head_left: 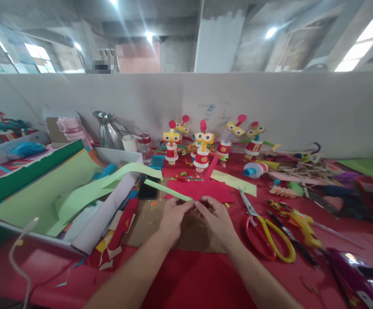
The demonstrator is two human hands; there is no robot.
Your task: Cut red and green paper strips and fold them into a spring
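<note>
A narrow light green paper strip (167, 189) runs from upper left down to my fingertips. My left hand (176, 214) is closed on its near end, thumb and fingers pinched together. Meeting it there, my right hand (214, 216) is also pinched at the tip of the strip; its fingertips partly hide the end. Both hands are over a brown cardboard sheet (192, 234). Just beyond them lies red paper (202, 189). Scissors (263, 227) with red and yellow handles lie open to the right of my right hand.
Several paper-cup robot figures (203, 146) stand along the wall. A box (109, 210) of coloured paper is at left, near a phone (149, 189). On the right lie a yellow glue gun (305, 223), a black pen (294, 238) and a purple device (360, 279). A metal jug (109, 131) stands behind.
</note>
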